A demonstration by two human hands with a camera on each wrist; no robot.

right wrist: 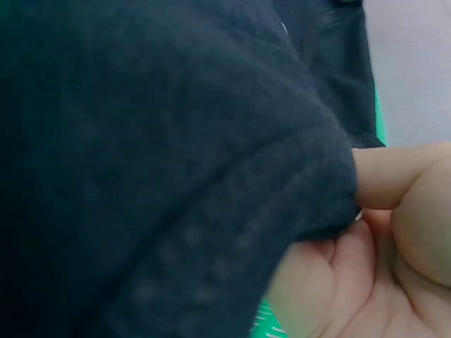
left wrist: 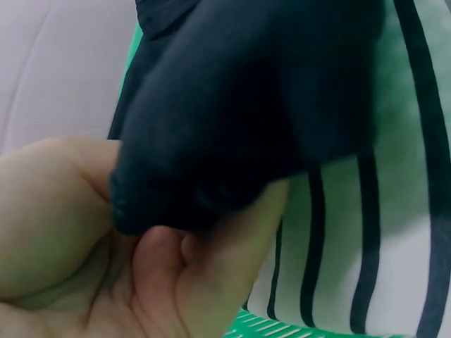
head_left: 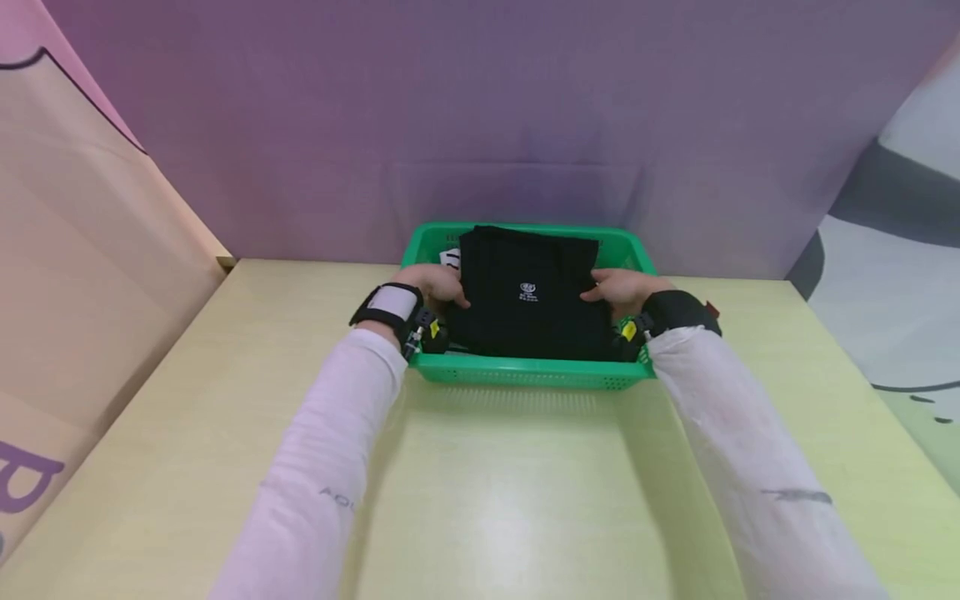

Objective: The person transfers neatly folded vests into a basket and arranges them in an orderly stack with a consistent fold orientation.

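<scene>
A folded black garment (head_left: 528,292) of soft, finely knit cloth, with a small white logo at its middle, sits squarely in a green plastic basket (head_left: 525,372) with perforated walls. The left hand (head_left: 435,286) pinches the garment's left edge, thumb over curled fingers (left wrist: 211,274). The right hand (head_left: 621,290) pinches the right edge the same way. The basket stands on a smooth, pale wooden desk (head_left: 487,500), at its far side. A striped white cloth (left wrist: 352,232) lies beneath the garment.

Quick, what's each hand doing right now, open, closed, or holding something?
Left hand: grips the left edge of the folded black garment over the green basket.
Right hand: grips the garment's right edge.
</scene>
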